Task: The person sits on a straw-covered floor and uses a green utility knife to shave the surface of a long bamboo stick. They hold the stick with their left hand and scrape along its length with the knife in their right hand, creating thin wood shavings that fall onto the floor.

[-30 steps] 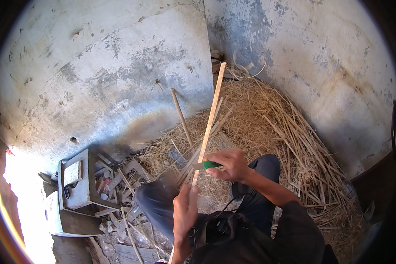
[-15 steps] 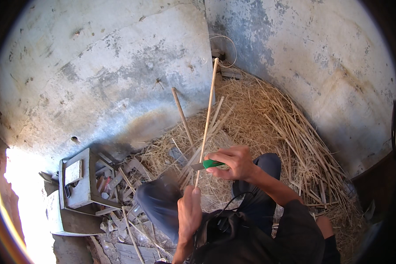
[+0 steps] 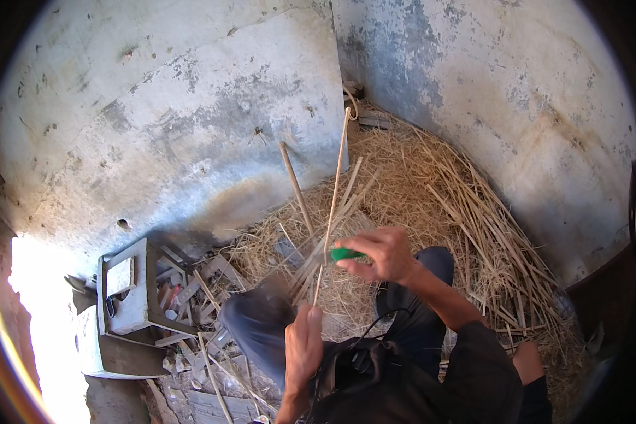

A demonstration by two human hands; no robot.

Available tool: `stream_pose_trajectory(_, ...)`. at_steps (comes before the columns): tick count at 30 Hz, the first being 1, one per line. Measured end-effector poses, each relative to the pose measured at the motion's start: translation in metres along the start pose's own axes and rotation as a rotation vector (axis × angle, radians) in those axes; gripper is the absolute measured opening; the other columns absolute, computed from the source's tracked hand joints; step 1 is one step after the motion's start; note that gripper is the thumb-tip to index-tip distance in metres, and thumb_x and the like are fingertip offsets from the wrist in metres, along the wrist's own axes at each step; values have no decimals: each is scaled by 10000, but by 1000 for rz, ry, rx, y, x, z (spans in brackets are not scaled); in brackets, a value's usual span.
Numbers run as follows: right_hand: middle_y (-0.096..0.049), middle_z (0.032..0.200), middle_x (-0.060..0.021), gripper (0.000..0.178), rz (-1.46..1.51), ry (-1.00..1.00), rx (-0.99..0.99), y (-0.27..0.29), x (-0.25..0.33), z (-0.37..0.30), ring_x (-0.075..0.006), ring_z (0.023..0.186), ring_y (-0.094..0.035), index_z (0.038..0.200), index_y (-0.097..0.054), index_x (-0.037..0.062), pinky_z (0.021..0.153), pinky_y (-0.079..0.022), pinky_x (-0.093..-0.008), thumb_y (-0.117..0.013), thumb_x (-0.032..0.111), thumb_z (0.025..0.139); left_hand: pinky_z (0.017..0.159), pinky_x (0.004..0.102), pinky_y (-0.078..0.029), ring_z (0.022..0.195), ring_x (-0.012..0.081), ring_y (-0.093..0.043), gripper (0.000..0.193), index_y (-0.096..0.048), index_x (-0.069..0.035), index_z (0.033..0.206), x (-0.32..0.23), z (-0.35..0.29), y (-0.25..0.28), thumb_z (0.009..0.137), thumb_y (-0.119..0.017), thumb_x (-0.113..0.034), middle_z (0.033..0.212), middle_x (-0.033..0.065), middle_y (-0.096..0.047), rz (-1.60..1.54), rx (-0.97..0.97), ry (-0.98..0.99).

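A long, thin, pale bamboo strip [image 3: 335, 191] slants up and away from my left hand [image 3: 304, 346], whose thumb and fingers are closed around its near end. My right hand [image 3: 385, 256] grips a green-handled knife [image 3: 348, 254] a short way farther along the strip. The knife's blade is blurred and lies at or against the strip; exact contact is hard to see. At the strip's far end, near the wall corner, is a small pale curl [image 3: 353, 109]. My bent knees [image 3: 258, 318] flank the work.
Straw-like shavings [image 3: 403, 184] cover the floor ahead, with a heap of long strips [image 3: 487, 226] along the right wall. At left stands a worn wooden box [image 3: 131, 297] amid scraps. A stick [image 3: 297, 184] leans against the peeling wall [image 3: 191, 113].
My right hand and the knife have shifted slightly up and right. The wide thin loop at the strip's far end now appears as a smaller curl. My left hand keeps its hold.
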State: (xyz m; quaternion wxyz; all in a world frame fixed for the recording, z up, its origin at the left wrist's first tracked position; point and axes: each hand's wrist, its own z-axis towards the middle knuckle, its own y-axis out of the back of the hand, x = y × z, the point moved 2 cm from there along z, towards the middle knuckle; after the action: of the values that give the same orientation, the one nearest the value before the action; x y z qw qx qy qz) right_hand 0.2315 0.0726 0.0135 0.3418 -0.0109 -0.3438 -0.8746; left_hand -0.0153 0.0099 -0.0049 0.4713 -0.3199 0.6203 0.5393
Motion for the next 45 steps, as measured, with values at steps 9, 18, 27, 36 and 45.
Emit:
stream_pose_trajectory(9,-795,791,-23,456,-73,-256,35,7,-75,13,-148,614,-737,1066,-827,129,504,-521,-291,-652,550,1043,703,516,-478,770,527,-619,326,-617,36,1064,12,-25,5,1137,-501,-261,787,298,-628,95,59,167)
stream_pose_trajectory(18,-660,607,-24,549,-60,-446,43,5,-126,36,-135,499,-591,1014,-832,114,470,-416,-352,-587,603,1065,557,366,-388,547,197,-477,458,-552,-19,891,68,-32,9,1176,-442,-361,653,58,-491,-160,213,164)
stream_pose_trajectory(27,-345,608,88,524,806,-794,342,19,-115,49,-40,500,-267,1075,-760,49,463,-232,-259,-489,491,1148,423,234,-192,507,37,-243,457,-457,-128,862,95,-16,27,1153,-497,-478,663,-63,-328,-1036,650,586)
stream_pose_trajectory(36,-396,653,74,455,804,-789,245,8,-91,35,-30,519,-316,1174,-724,38,476,-273,-238,-561,461,1129,437,223,-254,532,41,-315,457,-534,-84,925,94,-7,19,1154,-493,-477,683,-57,-373,-957,645,579)
stream_pose_trajectory(45,-707,840,-37,430,1041,-838,149,-19,-44,17,-19,528,-358,1298,-677,29,511,-292,-216,-608,411,1115,454,219,-300,538,27,-341,412,-636,-13,1088,61,12,6,1166,-512,-398,704,-59,-424,-668,387,300)
